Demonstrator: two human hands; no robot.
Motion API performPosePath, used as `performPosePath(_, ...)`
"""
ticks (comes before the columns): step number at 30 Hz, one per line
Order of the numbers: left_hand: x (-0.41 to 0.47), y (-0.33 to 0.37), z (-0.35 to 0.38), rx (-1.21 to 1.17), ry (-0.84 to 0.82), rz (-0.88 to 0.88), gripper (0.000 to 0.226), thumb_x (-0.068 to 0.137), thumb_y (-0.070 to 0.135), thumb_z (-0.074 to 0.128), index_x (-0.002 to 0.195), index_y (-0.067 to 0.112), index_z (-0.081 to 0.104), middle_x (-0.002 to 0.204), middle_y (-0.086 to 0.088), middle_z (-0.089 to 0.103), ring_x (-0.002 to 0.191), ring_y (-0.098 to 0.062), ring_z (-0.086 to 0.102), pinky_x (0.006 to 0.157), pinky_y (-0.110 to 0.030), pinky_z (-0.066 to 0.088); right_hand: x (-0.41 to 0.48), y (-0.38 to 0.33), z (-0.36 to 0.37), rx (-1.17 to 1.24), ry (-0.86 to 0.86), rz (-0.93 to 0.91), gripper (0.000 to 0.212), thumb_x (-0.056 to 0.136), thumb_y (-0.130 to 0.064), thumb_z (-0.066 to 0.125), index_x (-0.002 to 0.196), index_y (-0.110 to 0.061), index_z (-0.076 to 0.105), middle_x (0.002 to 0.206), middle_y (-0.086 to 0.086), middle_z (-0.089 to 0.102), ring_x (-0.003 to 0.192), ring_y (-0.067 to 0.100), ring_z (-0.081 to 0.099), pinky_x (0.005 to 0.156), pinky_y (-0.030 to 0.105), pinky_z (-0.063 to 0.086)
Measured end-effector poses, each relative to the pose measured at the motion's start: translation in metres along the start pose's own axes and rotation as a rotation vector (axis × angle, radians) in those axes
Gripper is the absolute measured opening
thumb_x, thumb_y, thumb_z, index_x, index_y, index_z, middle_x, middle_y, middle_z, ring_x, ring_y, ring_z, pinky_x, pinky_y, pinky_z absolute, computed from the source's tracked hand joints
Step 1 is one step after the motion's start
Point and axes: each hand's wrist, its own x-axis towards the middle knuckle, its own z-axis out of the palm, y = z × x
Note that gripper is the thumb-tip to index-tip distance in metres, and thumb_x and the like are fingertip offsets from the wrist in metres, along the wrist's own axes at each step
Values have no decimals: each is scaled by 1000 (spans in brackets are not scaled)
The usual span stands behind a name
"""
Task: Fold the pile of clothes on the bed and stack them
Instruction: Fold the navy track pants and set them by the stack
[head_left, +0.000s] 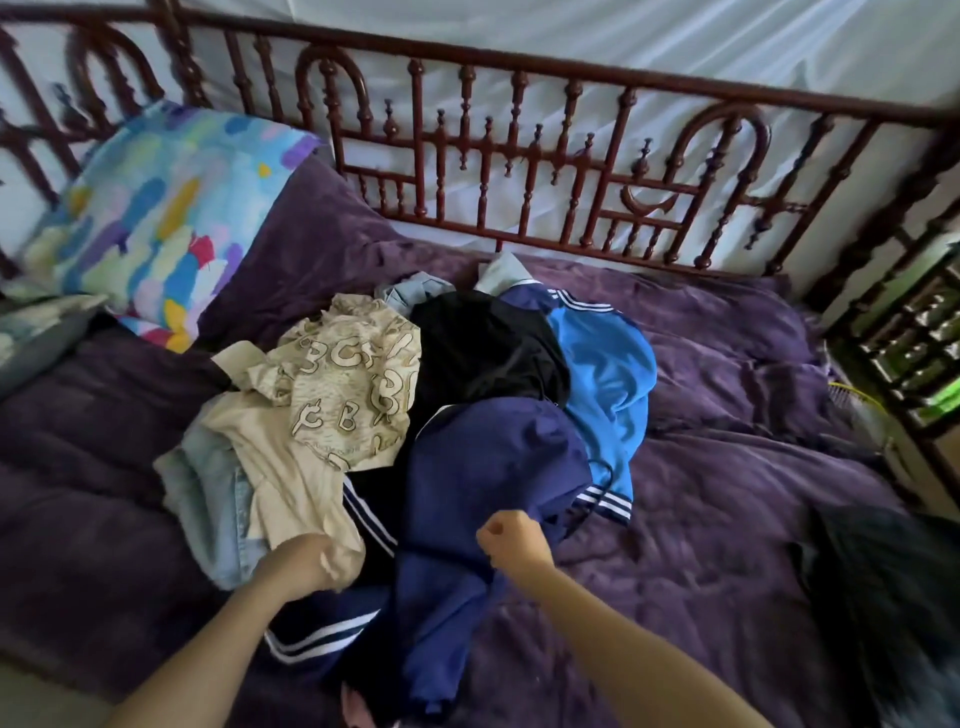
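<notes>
1. Both forearms reach in from the bottom edge. The right hand (511, 535) is a tight fist clamped on a bunch of the navy track garment (483, 467), drawing its cloth up into a ridge.
2. The left hand (306, 561) is curled at the hem of the cream T-shirt (280, 467), with fabric bunched against its knuckles. It looks clamped on that hem.
3. The pile of clothes (441, 389) sits mid-bed on the purple bedcover (727, 426), all unfolded and nothing yet stacked. It includes a lettered beige top (353, 379), a black garment (483, 343), a bright blue jacket (608, 374) and pale denim (208, 493) under the cream shirt.
4. Risk: the two hands seem to hold different garments, so pulling both would tangle the heap instead of freeing one piece.
5. Risk: the navy cloth runs under the black garment and touches the lettered top. A firm pull would likely drag those toward the near edge of the bed.
6. Risk: a thin dark cord (605, 475) loops beside the blue jacket's striped hem and could snag on the lifted navy cloth.
7. Hidden: cream cloth covers the left fingertips, so I cannot tell whether they also catch navy fabric beneath.
8. Unclear: whether the navy piece is trousers or a jacket, and whether it and the blue panel are one garment.
9. Hard to make out: a dark blurred mass (883, 597) lies at the lower right, and something pink (356, 706) is cut off at the bottom edge.
</notes>
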Motion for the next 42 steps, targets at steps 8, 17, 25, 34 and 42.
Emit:
performPosePath(8,23,80,2,-38,93,118,31,88,28,55,118,20,58,121,-1,59,109,-18,57,91,-28,44,26,47,-52,-84,100,154,26,86,-10,44,62,-10,52,82,19,55,81,29,54,68,32,36)
performPosePath(17,70,171,-17,78,123,267,41,95,33,46,134,21,44,133,-3,47,121,-21,46,97,-32,41,69,86,-86,9,107,248,31,80,-10,51,53,-14,37,59,6,45,69,21,43,48,29,26)
performPosePath(25,139,235,-25,224,227,300,61,96,41,42,148,24,17,156,-7,11,142,-26,14,107,-36,29,154,105,-108,283,109,422,50,94,-35,50,138,-13,39,135,17,42,120,33,47,93,33,38)
performPosePath(34,191,257,-7,315,-72,284,90,83,61,50,150,28,0,157,2,11,144,-25,9,113,-46,15,202,120,-81,736,110,547,77,85,-9,65,147,-9,19,139,11,44,125,25,45,99,31,37)
performPosePath(42,159,228,33,95,-115,143,78,87,58,47,148,26,9,132,0,54,124,-21,47,105,-42,32,170,105,-64,675,271,527,58,77,11,48,123,-22,57,92,-3,61,77,17,57,71,25,48)
